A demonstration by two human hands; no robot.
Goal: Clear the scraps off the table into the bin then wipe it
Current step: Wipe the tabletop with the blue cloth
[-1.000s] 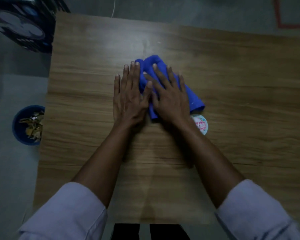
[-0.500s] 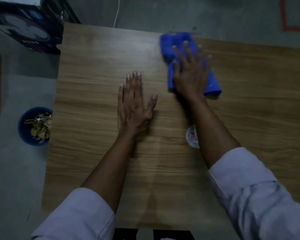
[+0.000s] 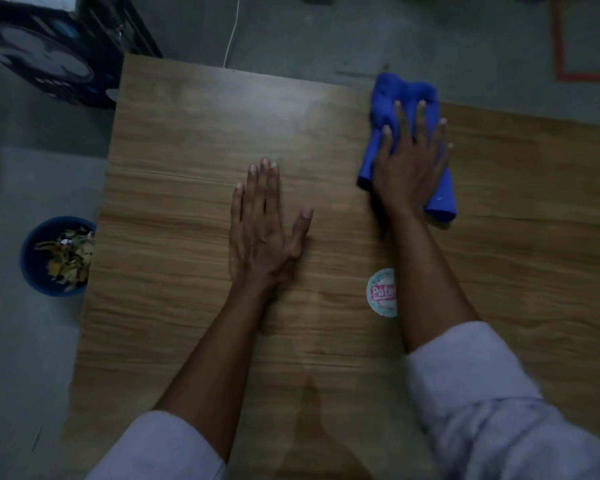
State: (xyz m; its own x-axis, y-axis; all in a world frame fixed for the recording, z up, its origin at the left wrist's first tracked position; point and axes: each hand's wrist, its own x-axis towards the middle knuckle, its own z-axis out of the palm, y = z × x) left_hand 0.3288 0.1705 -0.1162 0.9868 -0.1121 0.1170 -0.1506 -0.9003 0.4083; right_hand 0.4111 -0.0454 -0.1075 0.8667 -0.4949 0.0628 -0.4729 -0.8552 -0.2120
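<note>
My right hand (image 3: 407, 168) presses flat on a folded blue cloth (image 3: 400, 95) at the far edge of the wooden table (image 3: 187, 306), and the cloth's top end hangs slightly past that edge. My left hand (image 3: 262, 226) lies flat on the table's middle, fingers spread, holding nothing. A blue bin (image 3: 32, 268) with yellowish scraps (image 3: 66, 254) inside stands on the floor by the table's left edge.
A round white sticker with pink lettering (image 3: 380, 292) sits on the table beside my right forearm. A dark box (image 3: 49, 53) stands on the floor at the far left. A white cable (image 3: 232, 32) and red floor tape (image 3: 558, 46) lie beyond the table.
My right hand has slid the blue cloth from the table's middle away and to the right, up to the far edge. My left hand came off the cloth and stays flat on the table.
</note>
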